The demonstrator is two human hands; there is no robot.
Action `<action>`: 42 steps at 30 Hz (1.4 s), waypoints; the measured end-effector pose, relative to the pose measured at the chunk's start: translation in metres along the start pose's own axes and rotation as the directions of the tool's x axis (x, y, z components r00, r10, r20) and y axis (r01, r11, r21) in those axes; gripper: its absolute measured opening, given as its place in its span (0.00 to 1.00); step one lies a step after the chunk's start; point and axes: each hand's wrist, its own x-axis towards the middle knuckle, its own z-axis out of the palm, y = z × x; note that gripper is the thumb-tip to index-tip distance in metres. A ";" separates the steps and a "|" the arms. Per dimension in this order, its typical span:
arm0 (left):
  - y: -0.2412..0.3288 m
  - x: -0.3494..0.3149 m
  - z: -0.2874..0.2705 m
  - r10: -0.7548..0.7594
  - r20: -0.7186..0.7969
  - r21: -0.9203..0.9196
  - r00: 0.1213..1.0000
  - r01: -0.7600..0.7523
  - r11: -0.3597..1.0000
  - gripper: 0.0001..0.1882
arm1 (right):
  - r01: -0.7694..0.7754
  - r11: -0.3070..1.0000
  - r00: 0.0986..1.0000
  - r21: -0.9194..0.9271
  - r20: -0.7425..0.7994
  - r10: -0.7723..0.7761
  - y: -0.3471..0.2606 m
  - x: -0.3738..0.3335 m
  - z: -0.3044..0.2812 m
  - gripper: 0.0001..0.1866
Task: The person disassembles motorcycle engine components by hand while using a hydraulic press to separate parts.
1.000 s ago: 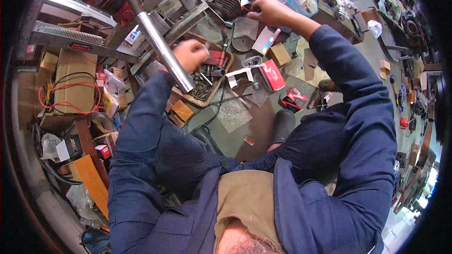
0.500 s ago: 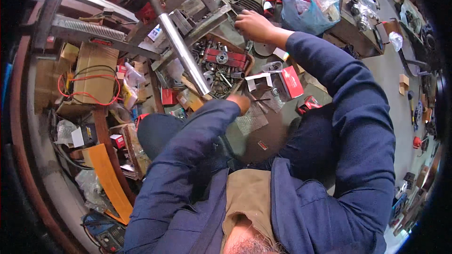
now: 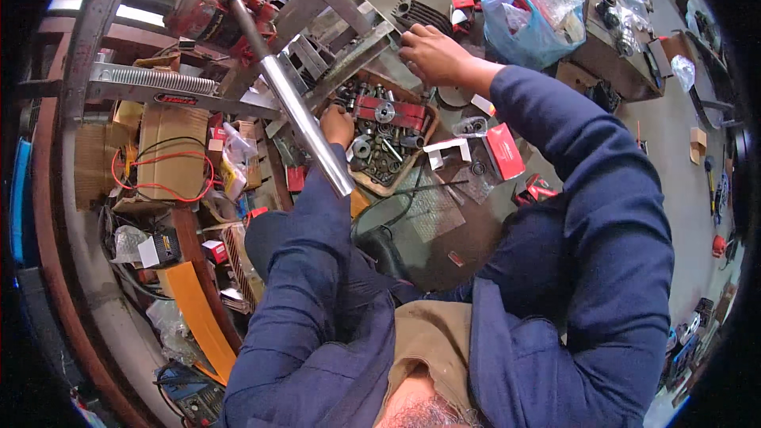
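In the head view, I had the left hand (image 3: 338,125) at the left edge of the tray (image 3: 433,124), fingers bent down by the metal parts (image 3: 379,165); I could not tell whether they gripped one. The right hand (image 3: 437,57) was beyond the tray, near the end of the frame (image 3: 355,62), fingers loosely curled. I saw nothing in them, but the palm was hidden, so I could not tell whether they had closed on anything.

The parts lay heaped inside the tray, with a red block (image 3: 406,114) across its far half. I judged that little had been done there: I saw no piece lifted clear, and the heap remained unsorted. A red box (image 3: 505,150) and a white carton (image 3: 448,150) sat to the right of the tray.

The tight side was the tray's left. A steel bar (image 3: 297,107) slanted across the left forearm in my view, its free end just off the tray's near left corner, and the frame hemmed in the far left. I judged the near right roomiest, with only flat bubble wrap (image 3: 441,220) close by on the floor. A blue bag (image 3: 504,33) bulged farther out, beyond the tray to its right.
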 end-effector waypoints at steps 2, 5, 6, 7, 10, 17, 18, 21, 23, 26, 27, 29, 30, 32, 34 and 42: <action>-0.007 0.012 0.012 0.101 -0.091 -0.012 0.991 -0.102 0.995 0.16 | 0.000 1.000 1.000 0.009 -0.002 0.000 0.011 0.000 -0.011 0.09; -0.016 0.037 0.037 0.089 -0.137 -0.033 0.987 -0.094 0.995 0.21 | -0.158 0.987 0.985 0.027 -0.065 0.159 0.029 -0.006 -0.031 0.14; -0.019 0.045 0.043 0.069 -0.132 -0.014 0.989 -0.071 0.997 0.21 | -0.182 0.981 0.979 0.069 -0.079 0.187 0.031 -0.007 -0.042 0.12; -0.013 0.046 0.048 0.122 -0.103 0.040 0.987 -0.119 0.992 0.22 | -0.252 0.963 0.960 0.099 -0.100 0.261 0.037 -0.016 -0.047 0.13; -0.004 0.073 0.065 0.120 0.076 0.141 0.990 -0.130 0.981 0.23 | -0.414 0.898 0.904 0.145 -0.050 0.425 0.046 -0.041 -0.072 0.13; 0.010 0.090 0.136 0.149 0.085 -0.037 0.985 -0.147 0.988 0.19 | -0.580 0.810 0.814 0.079 0.022 0.581 0.053 -0.083 -0.120 0.14; -0.063 0.118 0.141 0.094 -0.022 -0.007 0.995 -0.094 0.996 0.18 | -0.521 0.842 0.849 0.138 -0.013 0.528 0.041 -0.049 -0.125 0.14; -0.161 0.145 0.130 -0.106 -0.206 0.029 0.973 0.115 0.993 0.18 | -0.404 0.885 0.876 0.232 -0.179 0.447 0.009 0.005 -0.155 0.14; -0.047 0.115 0.163 -0.413 -0.092 -0.196 0.906 0.390 0.900 0.20 | -0.563 0.796 0.807 0.222 -0.060 0.587 0.015 -0.016 -0.173 0.14; -0.036 0.089 0.125 -0.414 -0.148 -0.595 0.898 0.254 0.763 0.19 | -0.540 0.788 0.841 0.295 0.143 0.522 0.001 0.020 -0.203 0.15; -0.001 0.064 0.122 -0.370 0.186 -0.818 0.910 0.352 0.455 0.17 | -0.519 0.819 0.853 0.244 0.209 0.478 -0.001 0.019 -0.209 0.15; 0.059 0.011 0.087 0.000 0.638 -0.765 0.770 0.635 -0.112 0.16 | -0.524 0.820 0.831 0.230 0.347 0.434 -0.013 0.011 -0.212 0.17; 0.087 -0.015 0.059 0.222 0.733 -0.585 0.642 0.763 -0.274 0.16 | -0.480 0.846 0.851 0.232 0.356 0.386 -0.020 0.003 -0.205 0.18; 0.148 -0.056 -0.012 0.331 0.734 -0.482 0.594 0.798 -0.363 0.16 | -0.556 0.798 0.770 0.231 0.506 0.389 -0.035 -0.009 -0.199 0.24; 0.168 -0.074 -0.058 0.458 0.601 -0.546 0.655 0.755 -0.364 0.17 | -0.541 0.813 0.774 0.215 0.506 0.381 -0.052 -0.016 -0.188 0.28; 0.171 -0.126 -0.164 0.634 0.252 -0.871 0.731 0.456 -0.180 0.21 | -0.683 0.496 0.723 0.536 0.595 0.352 -0.076 -0.016 -0.201 0.12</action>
